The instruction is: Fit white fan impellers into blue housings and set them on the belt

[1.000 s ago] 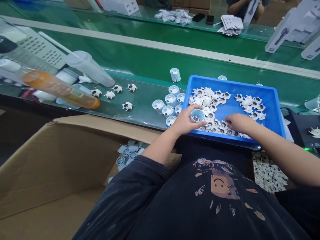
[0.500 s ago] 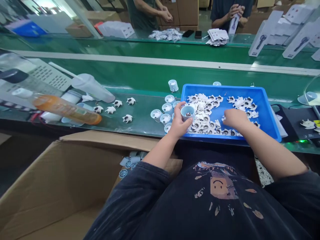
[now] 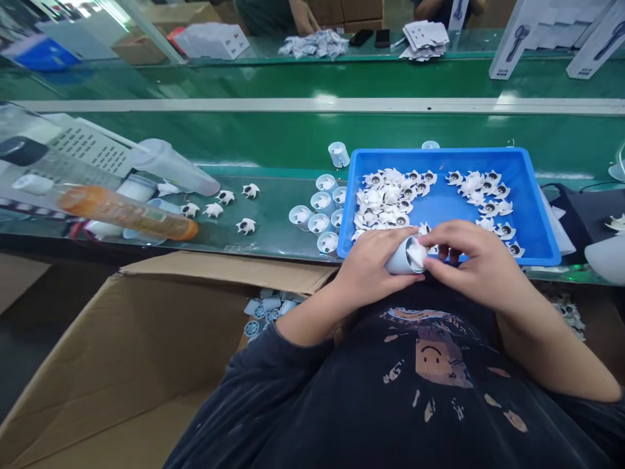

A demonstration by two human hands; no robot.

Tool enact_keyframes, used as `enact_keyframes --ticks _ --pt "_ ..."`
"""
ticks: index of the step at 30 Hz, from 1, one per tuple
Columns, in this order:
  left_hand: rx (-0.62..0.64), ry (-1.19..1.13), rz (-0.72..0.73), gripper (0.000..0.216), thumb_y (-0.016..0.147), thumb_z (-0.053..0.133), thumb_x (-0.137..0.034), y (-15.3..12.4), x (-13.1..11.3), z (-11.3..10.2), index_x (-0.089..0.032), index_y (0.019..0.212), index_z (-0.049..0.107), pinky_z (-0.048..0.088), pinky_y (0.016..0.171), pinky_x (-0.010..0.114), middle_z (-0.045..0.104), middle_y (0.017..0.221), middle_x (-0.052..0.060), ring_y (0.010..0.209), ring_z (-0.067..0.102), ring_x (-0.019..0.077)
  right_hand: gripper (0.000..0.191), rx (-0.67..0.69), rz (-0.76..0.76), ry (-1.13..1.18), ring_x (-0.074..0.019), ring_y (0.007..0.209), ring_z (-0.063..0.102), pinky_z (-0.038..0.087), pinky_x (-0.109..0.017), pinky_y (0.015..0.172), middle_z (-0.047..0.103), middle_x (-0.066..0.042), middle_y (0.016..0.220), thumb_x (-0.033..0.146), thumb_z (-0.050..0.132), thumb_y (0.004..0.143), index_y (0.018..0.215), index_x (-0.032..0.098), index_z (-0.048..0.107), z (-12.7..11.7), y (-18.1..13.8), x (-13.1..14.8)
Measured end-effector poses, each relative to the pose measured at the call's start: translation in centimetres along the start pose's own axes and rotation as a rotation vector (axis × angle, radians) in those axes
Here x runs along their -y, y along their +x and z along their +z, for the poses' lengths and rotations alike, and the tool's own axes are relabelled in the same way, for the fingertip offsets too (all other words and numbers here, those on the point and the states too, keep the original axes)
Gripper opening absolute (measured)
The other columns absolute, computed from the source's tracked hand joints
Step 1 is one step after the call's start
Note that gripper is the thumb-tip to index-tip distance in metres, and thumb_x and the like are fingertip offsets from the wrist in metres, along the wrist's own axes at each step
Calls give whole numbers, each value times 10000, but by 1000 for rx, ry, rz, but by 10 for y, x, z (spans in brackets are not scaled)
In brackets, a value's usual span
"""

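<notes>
My left hand [image 3: 372, 266] is wrapped round a small pale-blue plastic cup [image 3: 401, 258], held on its side at the near edge of the blue tray [image 3: 532, 189]. My right hand [image 3: 471, 257] pinches a white fan impeller [image 3: 417, 253] against the cup's open mouth. Both hands meet just in front of my chest. Many more white impellers [image 3: 390, 195] lie inside the tray. Several empty pale-blue cups [image 3: 317, 212] stand on the bench to the tray's left.
An open cardboard box [image 3: 146, 339] with several finished cups [image 3: 266, 307] sits at the lower left. An orange bottle [image 3: 127, 213] and a clear tumbler [image 3: 170, 166] lie at left. Loose impellers [image 3: 229, 202] dot the bench. Beyond the green conveyor [image 3: 293, 130], other people's hands work.
My left hand pulled the cup out of the tray toward my chest and tipped it sideways. My right hand lifted an impeller from the tray and brought it to the cup's mouth.
</notes>
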State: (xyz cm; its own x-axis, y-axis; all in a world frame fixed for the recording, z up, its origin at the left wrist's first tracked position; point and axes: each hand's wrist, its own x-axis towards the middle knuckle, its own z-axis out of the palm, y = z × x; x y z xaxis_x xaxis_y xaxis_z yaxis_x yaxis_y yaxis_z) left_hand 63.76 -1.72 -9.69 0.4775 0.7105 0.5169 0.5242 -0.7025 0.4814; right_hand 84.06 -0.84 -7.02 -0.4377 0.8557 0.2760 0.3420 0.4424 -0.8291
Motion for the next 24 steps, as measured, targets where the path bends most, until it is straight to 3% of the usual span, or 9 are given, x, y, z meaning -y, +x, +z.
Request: enact_keyframes --ticks 2,5,7,12,16,19,21,24 --pt "-53 82 37 395 915 614 -382 -2 -1 2 -157 1229 532 525 915 363 695 1161 111 1071 665 233 140 -34 -166 -304 -132 754 553 443 -264 657 575 -52 884 181 643 847 953 196 734 3 1 6" --pt "-160 171 74 334 918 601 -294 -4 -2 1 -164 1216 527 522 929 356 708 1121 105 1051 672 219 133 -39 -275 -383 -117 701 524 416 -242 602 515 -31 800 128 695 822 934 184 742 8 7 8" --pt "-187 205 75 330 914 601 -280 -4 -3 0 -163 1213 523 524 922 355 708 1113 108 1040 675 217 160 -22 -259 -334 -100 681 526 417 -229 603 510 -15 780 104 724 798 935 186 741 11 11 6" --pt "-121 184 137 316 914 583 -274 -5 0 -1 -157 1201 524 531 898 339 716 1072 98 1010 683 206 126 96 -129 -255 -94 669 537 408 -230 610 516 2 745 126 787 742 825 211 745 14 15 -1" --pt "-184 203 67 293 915 564 -218 -4 2 3 -147 1197 530 523 903 344 709 1094 113 1038 672 212 116 24 -95 -233 -95 681 529 397 -230 614 514 -5 770 147 757 774 855 230 752 23 17 -7" --pt "-123 135 24 358 930 596 -336 -2 5 2 -156 1230 521 522 906 343 702 1122 113 1035 669 209 96 -37 -128 -237 -101 687 520 397 -229 611 510 -17 780 193 702 837 916 217 750 22 17 -9" --pt "-55 93 7 476 912 623 -450 -4 10 -6 -175 1281 500 511 941 363 688 1160 109 1051 658 212 110 20 -192 -185 -92 657 502 385 -218 582 491 -15 741 230 638 896 867 201 741 12 13 -6" --pt "-62 149 -75 619 830 680 -569 -12 32 -33 -232 1321 511 458 1036 434 593 1309 110 1193 574 255 232 270 -260 15 -81 631 502 399 -195 546 480 -15 700 280 553 957 799 201 704 -14 -7 -5"
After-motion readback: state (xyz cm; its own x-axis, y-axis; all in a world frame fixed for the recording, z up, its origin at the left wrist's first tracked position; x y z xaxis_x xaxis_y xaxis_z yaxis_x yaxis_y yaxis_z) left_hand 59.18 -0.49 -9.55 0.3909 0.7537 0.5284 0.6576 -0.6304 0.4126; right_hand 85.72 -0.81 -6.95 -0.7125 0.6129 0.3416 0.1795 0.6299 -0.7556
